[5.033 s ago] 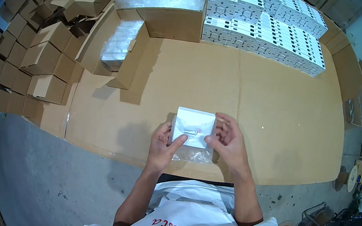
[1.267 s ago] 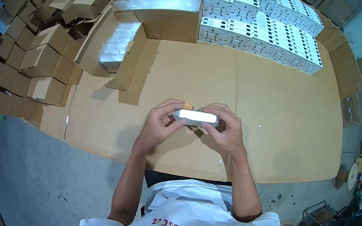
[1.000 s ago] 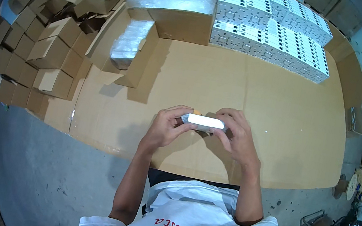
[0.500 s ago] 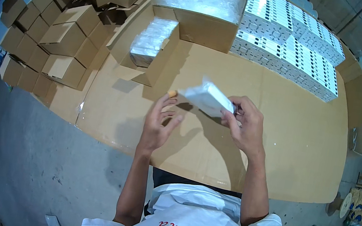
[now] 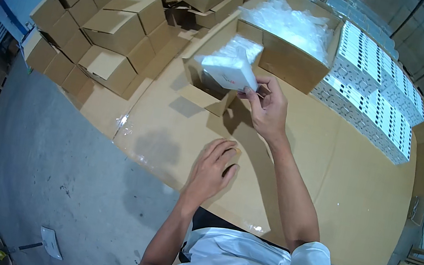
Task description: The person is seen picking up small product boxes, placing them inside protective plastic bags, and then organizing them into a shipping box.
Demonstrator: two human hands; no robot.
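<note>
My right hand [image 5: 268, 106] holds a flat white packet in clear plastic wrap [image 5: 227, 71] over a small open cardboard box [image 5: 216, 71] that has more wrapped white packets inside. My left hand [image 5: 212, 168] rests palm down on the cardboard-covered table [image 5: 328, 181], fingers spread, holding nothing.
A larger open carton [image 5: 288, 38] full of clear plastic bags stands behind the small box. Rows of white boxes [image 5: 371, 98] are stacked at the back right. Several closed brown cartons [image 5: 113, 18] are piled at the left. Grey concrete floor [image 5: 46, 171] lies beside the table.
Both hands held the packet in front of me; now my right hand alone has carried it forward and left over the small box, and my left hand has dropped to the table.
</note>
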